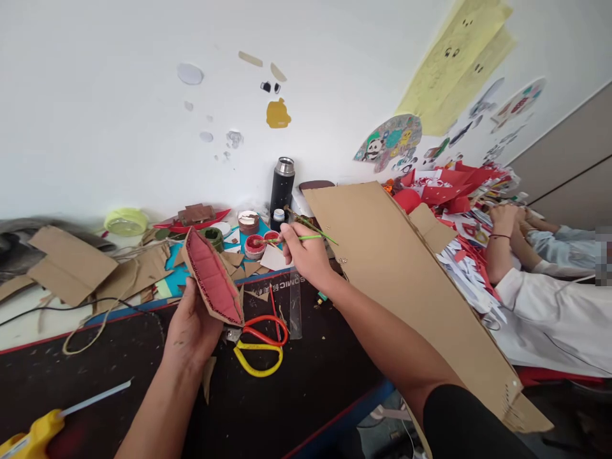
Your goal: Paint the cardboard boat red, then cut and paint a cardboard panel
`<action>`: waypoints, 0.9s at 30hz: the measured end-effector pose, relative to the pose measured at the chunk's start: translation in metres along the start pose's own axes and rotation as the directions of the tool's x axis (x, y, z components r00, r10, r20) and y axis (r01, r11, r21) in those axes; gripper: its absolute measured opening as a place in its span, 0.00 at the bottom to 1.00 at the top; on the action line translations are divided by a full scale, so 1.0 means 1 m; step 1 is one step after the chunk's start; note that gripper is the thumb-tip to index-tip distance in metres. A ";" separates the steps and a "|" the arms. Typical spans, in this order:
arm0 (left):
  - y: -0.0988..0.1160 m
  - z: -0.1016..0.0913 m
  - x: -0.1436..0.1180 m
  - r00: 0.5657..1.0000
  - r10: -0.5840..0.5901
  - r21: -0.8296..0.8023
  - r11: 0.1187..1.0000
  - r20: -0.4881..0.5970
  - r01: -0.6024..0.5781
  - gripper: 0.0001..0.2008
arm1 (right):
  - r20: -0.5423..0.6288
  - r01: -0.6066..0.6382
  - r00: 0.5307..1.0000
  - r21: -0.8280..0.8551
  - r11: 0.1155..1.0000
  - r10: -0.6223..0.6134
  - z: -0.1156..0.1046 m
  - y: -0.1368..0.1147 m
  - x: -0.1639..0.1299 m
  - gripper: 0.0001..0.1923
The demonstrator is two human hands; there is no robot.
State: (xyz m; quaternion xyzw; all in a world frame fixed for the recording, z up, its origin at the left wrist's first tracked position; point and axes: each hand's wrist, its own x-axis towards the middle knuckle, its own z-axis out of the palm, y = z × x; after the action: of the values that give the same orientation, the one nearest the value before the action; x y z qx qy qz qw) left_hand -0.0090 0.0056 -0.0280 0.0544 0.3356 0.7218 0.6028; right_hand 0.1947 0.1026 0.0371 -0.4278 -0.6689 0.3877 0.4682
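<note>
Left hand (191, 328) grips one cardboard boat (213, 277) (red inside); right hand (306, 255) pinches one paintbrush (306, 238) over two paint pots (262, 243).

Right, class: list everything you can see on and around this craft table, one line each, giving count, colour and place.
Cardboard boat: one, brown, red inside, in left hand.
Paintbrush: one, green, in right hand.
Paint pots: two, red, table centre.
Flask: one, black, by wall.
Scissors: two, orange and yellow, table front.
Cardboard sheet: one, brown, right.
Glue gun: one, yellow, bottom left.
Co-worker's sleeve: white, far right.
Left hand: one, holding boat.
Right hand: one, holding brush.
</note>
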 end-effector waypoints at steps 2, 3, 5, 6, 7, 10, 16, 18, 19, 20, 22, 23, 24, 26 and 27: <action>0.001 0.001 -0.001 1.000 -0.007 -0.002 1.000 -0.004 0.007 0.18 | 0.017 0.023 1.000 -0.096 0.995 -0.021 0.004 0.005 0.015 0.27; 0.001 0.001 -0.001 1.000 -0.014 0.001 1.000 -0.004 0.014 0.18 | 0.033 0.032 0.999 -0.153 0.988 -0.028 0.007 0.008 0.021 0.26; 0.002 0.003 -0.002 1.000 -0.030 0.012 0.999 -0.006 0.031 0.20 | 0.076 0.046 0.997 -0.276 0.960 -0.026 0.013 0.013 0.031 0.24; 0.002 0.003 -0.003 0.999 -0.039 0.020 0.999 -0.009 0.039 0.20 | 0.102 0.058 0.995 -0.342 0.938 -0.025 0.016 0.016 0.035 0.23; 0.002 0.004 -0.004 0.999 -0.046 0.026 0.999 -0.012 0.047 0.21 | 0.128 0.076 0.991 -0.406 0.911 -0.026 0.020 0.018 0.038 0.23; 0.001 0.005 -0.005 0.998 -0.058 0.038 0.998 -0.006 0.058 0.25 | 0.191 0.147 0.981 -0.564 0.813 -0.045 0.030 0.026 0.042 0.23; -0.003 0.000 -0.003 0.999 -0.032 0.076 0.997 0.013 0.031 0.28 | 0.199 0.199 0.975 -0.593 0.780 -0.098 0.036 0.039 0.048 0.25; -0.004 -0.002 -0.002 1.000 -0.026 0.082 0.996 0.017 0.025 0.29 | 0.209 0.223 0.970 -0.583 0.782 -0.121 0.035 0.039 0.049 0.25; -0.004 -0.002 -0.002 0.999 -0.025 0.082 0.996 0.021 0.023 0.29 | 0.209 0.229 0.970 -0.584 0.779 -0.128 0.034 0.039 0.049 0.25; -0.004 -0.003 -0.002 0.999 -0.026 0.083 0.996 0.024 0.024 0.29 | 0.208 0.231 0.969 -0.588 0.776 -0.131 0.034 0.039 0.048 0.24; -0.004 -0.003 -0.001 0.999 -0.028 0.092 0.995 0.018 0.026 0.29 | 0.214 0.233 0.968 -0.590 0.773 -0.129 0.034 0.039 0.046 0.24; -0.004 -0.003 -0.001 1.000 -0.028 0.099 0.995 0.009 0.027 0.29 | 0.225 0.237 0.966 -0.587 0.774 -0.126 0.035 0.038 0.044 0.24; -0.004 -0.003 -0.001 1.000 -0.027 0.106 0.994 -0.001 0.027 0.28 | 0.235 0.241 0.964 -0.581 0.777 -0.124 0.035 0.038 0.043 0.23; -0.004 -0.003 -0.001 1.000 -0.024 0.114 0.993 -0.009 0.025 0.27 | 0.235 0.239 0.964 -0.559 0.794 -0.125 0.034 0.036 0.041 0.24; -0.004 -0.003 -0.001 1.000 -0.023 0.114 0.993 -0.009 0.024 0.26 | 0.219 0.227 0.968 -0.535 0.814 -0.125 0.033 0.034 0.040 0.24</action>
State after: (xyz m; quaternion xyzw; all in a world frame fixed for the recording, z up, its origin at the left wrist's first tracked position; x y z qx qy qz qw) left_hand -0.0066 0.0041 -0.0321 0.0820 0.3790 0.6945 0.6060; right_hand 0.1625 0.1470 0.0091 -0.4460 -0.8275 0.1670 0.2973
